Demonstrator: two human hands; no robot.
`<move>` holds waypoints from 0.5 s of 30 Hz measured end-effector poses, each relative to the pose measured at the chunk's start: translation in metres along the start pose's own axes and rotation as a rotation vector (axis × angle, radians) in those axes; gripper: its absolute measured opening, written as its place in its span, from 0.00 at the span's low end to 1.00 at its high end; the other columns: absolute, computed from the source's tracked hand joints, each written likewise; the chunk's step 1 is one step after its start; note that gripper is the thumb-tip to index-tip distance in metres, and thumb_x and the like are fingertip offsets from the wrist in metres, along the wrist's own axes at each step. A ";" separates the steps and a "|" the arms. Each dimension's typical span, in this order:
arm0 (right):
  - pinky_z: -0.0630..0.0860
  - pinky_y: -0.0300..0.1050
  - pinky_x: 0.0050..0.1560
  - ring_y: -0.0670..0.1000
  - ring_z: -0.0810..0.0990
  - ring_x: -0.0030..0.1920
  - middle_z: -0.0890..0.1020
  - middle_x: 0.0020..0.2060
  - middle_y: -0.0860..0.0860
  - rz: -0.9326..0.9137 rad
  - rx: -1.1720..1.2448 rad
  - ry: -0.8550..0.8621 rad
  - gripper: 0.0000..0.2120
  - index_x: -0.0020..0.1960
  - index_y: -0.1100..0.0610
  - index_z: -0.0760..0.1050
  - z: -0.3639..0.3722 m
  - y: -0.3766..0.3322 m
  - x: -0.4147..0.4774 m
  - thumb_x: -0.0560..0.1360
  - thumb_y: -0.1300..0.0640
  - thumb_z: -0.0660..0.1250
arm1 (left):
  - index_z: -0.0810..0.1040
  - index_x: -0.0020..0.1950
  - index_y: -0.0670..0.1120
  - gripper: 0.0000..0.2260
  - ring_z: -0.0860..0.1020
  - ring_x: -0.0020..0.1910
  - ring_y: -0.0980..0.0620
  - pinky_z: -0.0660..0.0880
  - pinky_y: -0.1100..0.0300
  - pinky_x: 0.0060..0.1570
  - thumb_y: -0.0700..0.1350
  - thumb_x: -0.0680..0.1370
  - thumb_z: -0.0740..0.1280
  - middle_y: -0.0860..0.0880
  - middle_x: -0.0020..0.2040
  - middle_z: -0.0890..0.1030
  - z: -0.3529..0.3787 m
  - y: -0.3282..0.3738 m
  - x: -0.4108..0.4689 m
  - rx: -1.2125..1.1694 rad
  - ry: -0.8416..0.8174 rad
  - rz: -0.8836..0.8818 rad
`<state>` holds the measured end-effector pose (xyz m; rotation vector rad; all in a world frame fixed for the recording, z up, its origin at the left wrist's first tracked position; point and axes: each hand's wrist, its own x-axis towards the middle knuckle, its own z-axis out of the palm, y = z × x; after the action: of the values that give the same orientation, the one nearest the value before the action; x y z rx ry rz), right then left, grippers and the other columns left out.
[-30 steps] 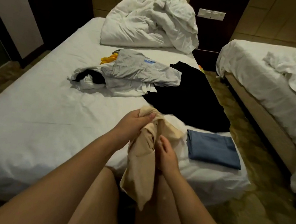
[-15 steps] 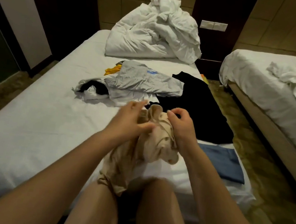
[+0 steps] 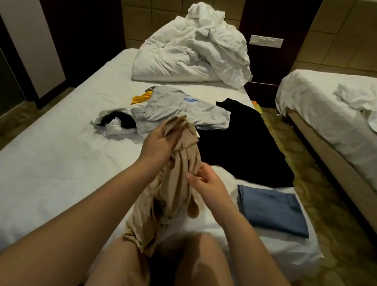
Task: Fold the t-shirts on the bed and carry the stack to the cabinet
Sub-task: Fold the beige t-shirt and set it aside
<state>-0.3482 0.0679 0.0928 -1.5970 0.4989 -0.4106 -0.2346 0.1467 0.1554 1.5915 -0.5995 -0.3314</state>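
Observation:
A bunched beige t-shirt (image 3: 174, 189) hangs over the near edge of the bed (image 3: 47, 172). My left hand (image 3: 158, 145) grips its upper end, raised above the sheet. Lower down, my right hand (image 3: 206, 183) pinches a fold on the shirt's right side. A folded blue t-shirt (image 3: 272, 210) lies flat at the bed's near right corner. A black garment (image 3: 249, 148) is spread out behind it. A grey t-shirt (image 3: 179, 110) tops a loose pile with a white and black garment (image 3: 116, 122) and a yellow one (image 3: 140, 98).
A crumpled white duvet (image 3: 194, 57) is heaped at the head of the bed. A second bed (image 3: 353, 121) with rumpled sheets stands to the right across a narrow floor aisle (image 3: 319, 196). My bare knees (image 3: 189, 275) are against the near bed edge.
My left hand has lifted the beige shirt's top end higher and further away. My right hand has dropped from the top of the shirt to a fold lower on its right side.

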 end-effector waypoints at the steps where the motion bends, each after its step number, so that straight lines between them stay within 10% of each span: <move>1: 0.74 0.39 0.43 0.48 0.78 0.44 0.80 0.43 0.50 -0.013 -0.053 0.037 0.05 0.51 0.56 0.76 0.000 0.004 0.000 0.78 0.58 0.63 | 0.77 0.55 0.55 0.07 0.76 0.60 0.48 0.70 0.48 0.64 0.48 0.79 0.63 0.47 0.59 0.79 -0.002 0.003 0.001 -0.032 -0.009 -0.006; 5: 0.68 0.47 0.41 0.50 0.72 0.38 0.72 0.33 0.50 -0.050 0.012 0.262 0.13 0.38 0.55 0.70 -0.005 -0.003 0.015 0.80 0.58 0.57 | 0.76 0.58 0.52 0.09 0.77 0.57 0.47 0.72 0.48 0.61 0.49 0.79 0.62 0.47 0.58 0.80 -0.007 0.010 0.000 -0.124 -0.013 -0.050; 10: 0.66 0.34 0.31 0.39 0.70 0.26 0.73 0.23 0.43 -0.091 0.236 0.254 0.14 0.37 0.56 0.70 -0.012 -0.032 0.022 0.80 0.63 0.56 | 0.72 0.58 0.51 0.07 0.76 0.41 0.56 0.76 0.64 0.36 0.46 0.80 0.59 0.54 0.44 0.77 -0.013 0.013 -0.002 -0.181 -0.061 -0.104; 15: 0.75 0.42 0.45 0.50 0.80 0.45 0.82 0.44 0.55 -0.117 0.283 0.081 0.09 0.49 0.58 0.78 -0.014 -0.051 0.022 0.79 0.63 0.59 | 0.74 0.56 0.47 0.13 0.74 0.47 0.51 0.72 0.65 0.37 0.42 0.72 0.68 0.49 0.47 0.77 -0.018 0.017 0.005 0.042 -0.145 -0.083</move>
<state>-0.3340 0.0470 0.1438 -1.3434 0.3906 -0.6095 -0.2241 0.1583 0.1751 1.6455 -0.6562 -0.5029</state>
